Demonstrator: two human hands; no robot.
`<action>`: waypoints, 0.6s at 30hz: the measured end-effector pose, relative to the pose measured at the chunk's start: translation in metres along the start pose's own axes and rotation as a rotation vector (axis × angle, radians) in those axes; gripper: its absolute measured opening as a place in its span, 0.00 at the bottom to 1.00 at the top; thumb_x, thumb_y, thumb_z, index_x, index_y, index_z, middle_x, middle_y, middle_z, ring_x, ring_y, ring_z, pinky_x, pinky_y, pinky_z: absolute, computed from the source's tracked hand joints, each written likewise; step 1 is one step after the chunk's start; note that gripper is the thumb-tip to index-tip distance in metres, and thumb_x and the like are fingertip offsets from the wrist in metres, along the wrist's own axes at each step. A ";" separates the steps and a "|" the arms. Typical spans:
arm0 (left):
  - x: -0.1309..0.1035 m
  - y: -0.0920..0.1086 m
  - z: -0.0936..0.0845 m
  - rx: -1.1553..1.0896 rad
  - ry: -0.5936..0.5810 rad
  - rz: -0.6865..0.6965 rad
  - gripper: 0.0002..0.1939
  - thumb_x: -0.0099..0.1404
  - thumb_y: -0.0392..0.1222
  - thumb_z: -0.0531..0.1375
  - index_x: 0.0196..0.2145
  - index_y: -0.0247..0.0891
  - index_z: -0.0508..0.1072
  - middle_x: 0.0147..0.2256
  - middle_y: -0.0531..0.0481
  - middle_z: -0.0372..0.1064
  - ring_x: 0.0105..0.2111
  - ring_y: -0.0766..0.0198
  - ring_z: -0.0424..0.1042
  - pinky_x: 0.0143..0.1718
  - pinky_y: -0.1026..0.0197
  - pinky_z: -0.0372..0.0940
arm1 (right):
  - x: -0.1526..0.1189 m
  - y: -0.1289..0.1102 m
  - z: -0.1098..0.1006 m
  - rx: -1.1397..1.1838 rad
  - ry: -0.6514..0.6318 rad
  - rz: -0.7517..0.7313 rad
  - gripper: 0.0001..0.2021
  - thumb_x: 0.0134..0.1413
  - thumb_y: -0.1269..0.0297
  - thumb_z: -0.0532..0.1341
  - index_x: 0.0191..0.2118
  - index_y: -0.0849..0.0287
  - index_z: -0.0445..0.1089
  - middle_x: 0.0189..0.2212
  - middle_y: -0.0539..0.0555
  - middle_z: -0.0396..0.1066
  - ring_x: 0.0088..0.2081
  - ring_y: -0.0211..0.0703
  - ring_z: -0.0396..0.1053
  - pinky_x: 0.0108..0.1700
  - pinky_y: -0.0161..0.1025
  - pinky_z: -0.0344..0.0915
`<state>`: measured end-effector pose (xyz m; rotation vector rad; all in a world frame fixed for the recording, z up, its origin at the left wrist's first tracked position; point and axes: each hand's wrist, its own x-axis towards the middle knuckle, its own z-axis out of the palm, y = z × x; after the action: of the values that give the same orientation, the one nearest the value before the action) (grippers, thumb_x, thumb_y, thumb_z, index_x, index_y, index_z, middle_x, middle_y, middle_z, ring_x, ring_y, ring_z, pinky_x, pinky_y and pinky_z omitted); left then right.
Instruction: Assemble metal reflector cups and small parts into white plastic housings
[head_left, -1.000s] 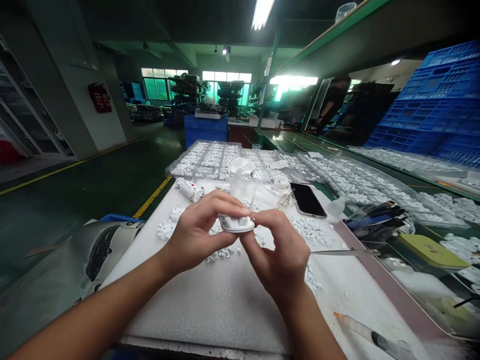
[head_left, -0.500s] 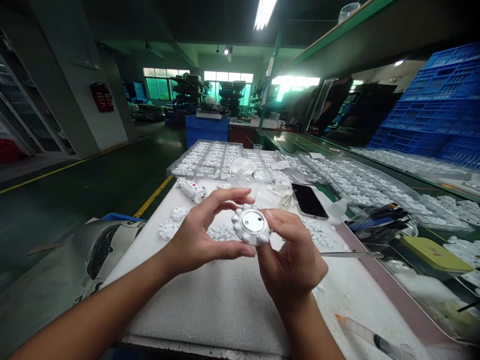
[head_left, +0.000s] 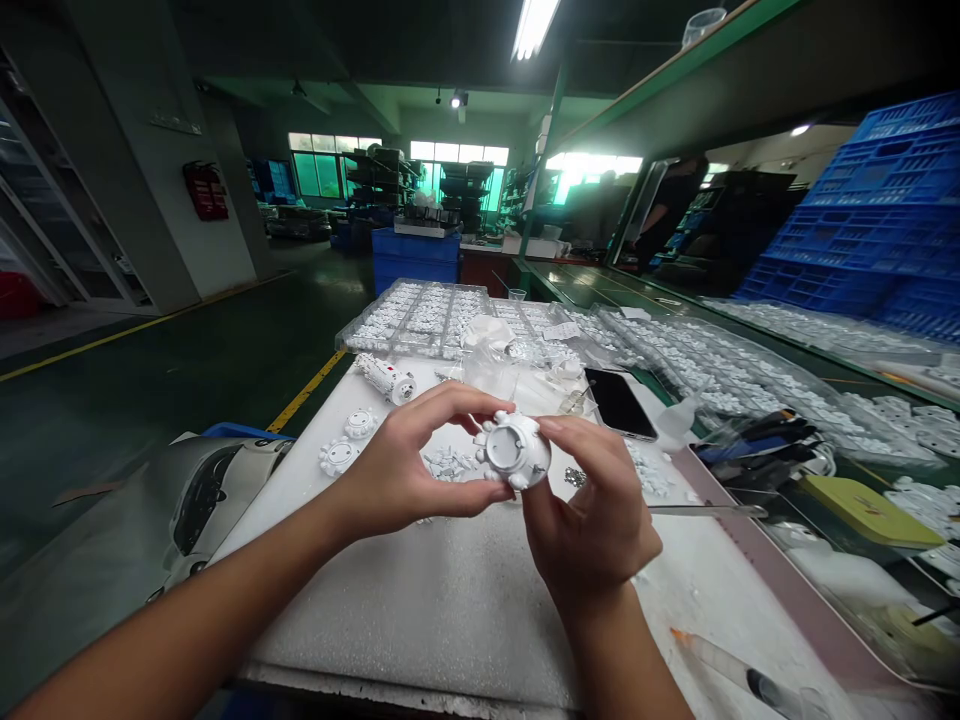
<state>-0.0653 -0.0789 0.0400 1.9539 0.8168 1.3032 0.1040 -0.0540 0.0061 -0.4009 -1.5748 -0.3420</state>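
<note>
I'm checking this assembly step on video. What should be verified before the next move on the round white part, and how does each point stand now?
1. Part gripped by both hands: ok, left hand and right hand pinch its rim.
2. Part held above the white mat, not resting on it: ok.
3. Open face turned to the camera: ok.
4. Anything seated inside it: cannot tell.
5. Phone apart from the hands: ok.
6. Syringe lying apart from the hands: ok.

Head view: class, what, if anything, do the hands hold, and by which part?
Both hands, left hand and right hand, hold a round white scalloped part, fingertips pinching its rim on opposite sides.
</note>
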 end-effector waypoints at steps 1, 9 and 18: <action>0.001 0.000 -0.001 0.004 0.011 0.006 0.24 0.55 0.39 0.71 0.50 0.45 0.75 0.47 0.46 0.72 0.48 0.56 0.71 0.53 0.56 0.65 | -0.001 0.000 0.001 0.023 0.013 0.023 0.27 0.47 0.84 0.66 0.53 0.60 0.67 0.38 0.58 0.75 0.40 0.48 0.75 0.39 0.47 0.75; 0.016 -0.023 -0.058 0.098 0.455 -0.237 0.24 0.53 0.51 0.71 0.46 0.42 0.78 0.48 0.44 0.73 0.45 0.56 0.71 0.44 0.61 0.65 | -0.002 -0.002 0.002 -0.083 0.101 0.168 0.24 0.49 0.81 0.66 0.52 0.57 0.68 0.37 0.55 0.75 0.38 0.47 0.75 0.38 0.47 0.74; 0.014 -0.032 -0.103 0.700 -0.272 -0.719 0.33 0.50 0.65 0.66 0.48 0.44 0.75 0.50 0.45 0.70 0.45 0.51 0.69 0.39 0.60 0.64 | 0.005 -0.001 -0.004 -0.132 0.152 0.164 0.23 0.48 0.82 0.66 0.50 0.58 0.68 0.36 0.53 0.75 0.37 0.46 0.75 0.37 0.44 0.72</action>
<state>-0.1620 -0.0312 0.0534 1.9446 1.7770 0.3264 0.1073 -0.0568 0.0110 -0.5891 -1.3658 -0.3420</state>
